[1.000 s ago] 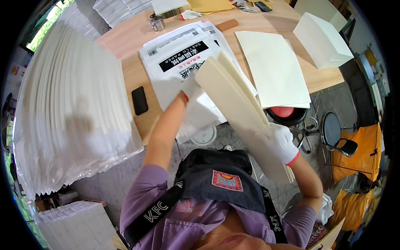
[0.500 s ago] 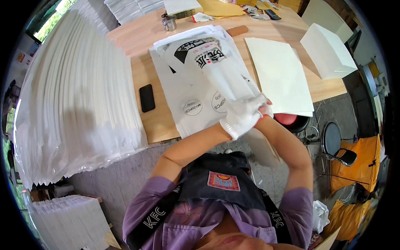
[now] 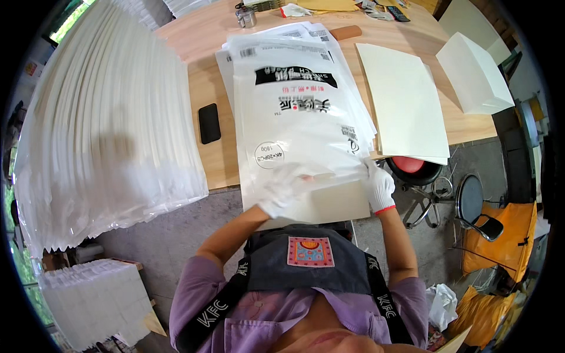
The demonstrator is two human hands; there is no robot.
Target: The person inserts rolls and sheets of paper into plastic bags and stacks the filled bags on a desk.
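Note:
A clear plastic bag with black and red printing (image 3: 303,129) lies on the table, its near end over the edge toward me. Cream paper (image 3: 338,201) shows at that near end, partly covered by the film. My right hand (image 3: 381,187), in a white knit glove with a red cuff, has its fingers closed on the bag's near right corner. My left hand (image 3: 283,191), also in a white glove, is over the bag's near left part; motion blurs its fingers. More printed bags (image 3: 226,65) lie underneath.
A tall stack of plastic-wrapped paper (image 3: 112,129) fills the left side, with a black phone (image 3: 209,123) beside it. Cream sheets (image 3: 403,100) and an upright white paper block (image 3: 474,76) are on the right. A stool with a red seat (image 3: 409,165) stands below.
My hands were together at the bag's near right side and have moved apart, the left going left. The bag, bunched up before, now lies spread flat, with cream paper at its near end.

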